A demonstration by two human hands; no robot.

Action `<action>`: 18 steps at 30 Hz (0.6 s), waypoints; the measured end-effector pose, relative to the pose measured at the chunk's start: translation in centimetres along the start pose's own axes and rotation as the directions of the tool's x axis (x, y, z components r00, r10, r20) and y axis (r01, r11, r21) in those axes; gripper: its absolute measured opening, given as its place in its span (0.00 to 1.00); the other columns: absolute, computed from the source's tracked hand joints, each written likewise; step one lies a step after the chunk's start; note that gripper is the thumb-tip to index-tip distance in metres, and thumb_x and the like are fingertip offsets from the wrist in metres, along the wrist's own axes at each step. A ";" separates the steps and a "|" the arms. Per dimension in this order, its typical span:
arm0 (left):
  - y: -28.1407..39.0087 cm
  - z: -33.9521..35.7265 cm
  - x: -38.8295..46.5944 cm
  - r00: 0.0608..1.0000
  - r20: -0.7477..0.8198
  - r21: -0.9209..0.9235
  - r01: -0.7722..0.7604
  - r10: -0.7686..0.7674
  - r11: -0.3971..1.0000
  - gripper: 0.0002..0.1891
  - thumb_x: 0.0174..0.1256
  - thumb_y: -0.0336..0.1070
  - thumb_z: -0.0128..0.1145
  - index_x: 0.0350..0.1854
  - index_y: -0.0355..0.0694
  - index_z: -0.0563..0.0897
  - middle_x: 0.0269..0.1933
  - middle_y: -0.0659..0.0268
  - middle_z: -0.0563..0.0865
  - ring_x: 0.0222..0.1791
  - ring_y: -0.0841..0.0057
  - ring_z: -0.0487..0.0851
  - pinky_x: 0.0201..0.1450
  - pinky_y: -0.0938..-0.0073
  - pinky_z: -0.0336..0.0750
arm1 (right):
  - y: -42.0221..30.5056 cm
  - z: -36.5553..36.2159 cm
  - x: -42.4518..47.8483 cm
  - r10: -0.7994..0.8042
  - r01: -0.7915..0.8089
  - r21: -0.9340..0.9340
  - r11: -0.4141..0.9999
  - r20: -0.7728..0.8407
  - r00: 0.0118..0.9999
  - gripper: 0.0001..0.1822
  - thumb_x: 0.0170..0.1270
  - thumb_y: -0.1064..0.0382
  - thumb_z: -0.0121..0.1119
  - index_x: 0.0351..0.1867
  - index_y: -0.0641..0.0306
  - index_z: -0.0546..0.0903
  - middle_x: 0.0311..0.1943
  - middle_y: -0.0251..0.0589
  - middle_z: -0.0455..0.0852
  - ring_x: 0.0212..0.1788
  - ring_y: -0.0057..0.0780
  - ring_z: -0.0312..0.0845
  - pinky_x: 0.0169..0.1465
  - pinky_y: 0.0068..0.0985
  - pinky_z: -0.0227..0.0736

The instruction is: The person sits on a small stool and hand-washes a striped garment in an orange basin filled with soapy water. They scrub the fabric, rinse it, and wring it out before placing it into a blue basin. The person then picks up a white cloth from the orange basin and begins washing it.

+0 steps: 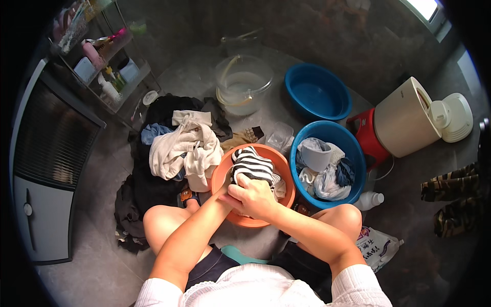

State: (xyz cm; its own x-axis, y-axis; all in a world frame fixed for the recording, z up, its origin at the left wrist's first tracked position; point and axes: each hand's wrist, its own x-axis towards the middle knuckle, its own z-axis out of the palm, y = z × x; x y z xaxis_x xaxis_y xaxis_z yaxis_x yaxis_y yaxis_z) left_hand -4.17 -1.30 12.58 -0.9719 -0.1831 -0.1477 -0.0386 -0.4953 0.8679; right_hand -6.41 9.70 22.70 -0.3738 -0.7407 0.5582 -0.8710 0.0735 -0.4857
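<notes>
An orange plastic basin stands on the floor between my knees. Black-and-white striped cloth bunches up inside it, with paler cloth at its right side. My right hand is curled over the near end of the striped cloth and grips it. Crossing in from the left, my left hand lies against my right hand over the basin. Its fingers are mostly hidden, so its hold is unclear.
On the right a blue basin holds wet clothes; another blue basin sits behind. Clothes are heaped at the left. A clear bucket, a beige appliance on a red stand, a white bottle and a shelf rack stand around.
</notes>
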 end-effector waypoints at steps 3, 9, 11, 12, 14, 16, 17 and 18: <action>-0.1 1.2 1.5 0.958 -0.084 -0.214 0.253 -0.276 0.943 0.17 0.77 0.47 0.44 0.53 0.42 0.79 0.47 0.64 0.85 0.46 0.72 0.85 0.50 0.68 0.81 | 4.5 1.0 -0.1 0.229 -0.236 -0.076 0.969 -0.087 0.969 0.12 0.62 0.57 0.64 0.26 0.60 0.77 0.23 0.46 0.75 0.28 0.48 0.76 0.32 0.41 0.69; 4.0 1.5 1.4 0.908 -0.015 -0.455 0.366 -0.418 0.812 0.20 0.77 0.54 0.46 0.54 0.44 0.80 0.48 0.67 0.87 0.46 0.74 0.86 0.49 0.69 0.81 | 8.7 0.0 -0.4 0.564 -0.568 0.152 0.808 0.074 0.822 0.20 0.71 0.47 0.53 0.38 0.63 0.83 0.34 0.55 0.84 0.39 0.52 0.81 0.42 0.43 0.72; 5.8 1.0 1.2 0.934 0.017 -0.455 0.326 -0.358 0.829 0.21 0.75 0.56 0.50 0.51 0.42 0.82 0.46 0.66 0.88 0.44 0.74 0.87 0.50 0.70 0.82 | 10.2 -0.9 -1.4 0.536 -0.576 0.204 0.792 0.220 0.815 0.22 0.71 0.45 0.53 0.45 0.64 0.83 0.47 0.56 0.81 0.50 0.50 0.78 0.52 0.37 0.71; 6.4 0.6 1.1 0.938 0.014 -0.449 0.315 -0.346 0.836 0.20 0.74 0.54 0.51 0.51 0.42 0.82 0.45 0.66 0.88 0.44 0.74 0.87 0.49 0.70 0.82 | 10.5 -1.1 -2.0 0.498 -0.640 0.375 0.671 0.412 0.763 0.25 0.70 0.43 0.54 0.52 0.64 0.81 0.60 0.53 0.75 0.61 0.49 0.71 0.62 0.37 0.66; 6.8 0.1 1.0 0.936 -0.040 -0.441 0.297 -0.349 0.847 0.17 0.73 0.48 0.56 0.51 0.40 0.82 0.45 0.64 0.88 0.44 0.74 0.87 0.49 0.71 0.82 | 10.1 -0.1 -4.1 0.434 -0.552 0.206 0.808 0.426 0.794 0.25 0.63 0.46 0.63 0.54 0.61 0.81 0.66 0.49 0.71 0.68 0.50 0.64 0.68 0.46 0.58; 6.4 -0.4 0.6 0.950 -0.081 -0.434 0.238 -0.301 0.869 0.14 0.72 0.41 0.58 0.51 0.37 0.81 0.46 0.63 0.88 0.45 0.74 0.87 0.51 0.71 0.81 | 9.7 0.3 -4.1 0.343 -0.380 0.051 0.924 0.334 0.878 0.21 0.61 0.56 0.66 0.54 0.60 0.81 0.59 0.48 0.79 0.63 0.46 0.71 0.66 0.42 0.63; 6.3 -0.7 0.5 0.956 -0.048 -0.435 0.241 -0.290 0.867 0.13 0.72 0.39 0.58 0.51 0.36 0.81 0.47 0.63 0.87 0.46 0.74 0.86 0.51 0.70 0.81 | 10.2 0.1 -3.8 0.473 -0.605 0.407 0.684 0.384 0.793 0.16 0.64 0.63 0.62 0.53 0.62 0.81 0.47 0.43 0.86 0.51 0.35 0.81 0.57 0.31 0.73; 6.3 -1.1 0.4 0.951 -0.144 -0.423 0.192 -0.275 0.885 0.14 0.72 0.38 0.58 0.52 0.36 0.80 0.48 0.63 0.87 0.47 0.73 0.86 0.52 0.70 0.81 | 10.0 -0.1 -3.2 0.564 -0.641 0.605 0.472 0.352 0.747 0.16 0.66 0.66 0.60 0.54 0.65 0.81 0.46 0.39 0.87 0.48 0.27 0.81 0.54 0.26 0.75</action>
State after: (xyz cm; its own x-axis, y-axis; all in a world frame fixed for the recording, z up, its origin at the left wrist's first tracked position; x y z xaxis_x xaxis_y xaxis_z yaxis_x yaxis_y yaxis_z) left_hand -4.58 -5.42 17.41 -0.8800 -0.1601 -0.4472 -0.1224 -0.8332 0.5392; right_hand -13.96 12.87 16.10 -0.6581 -0.7471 -0.0935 0.0214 0.1056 -0.9942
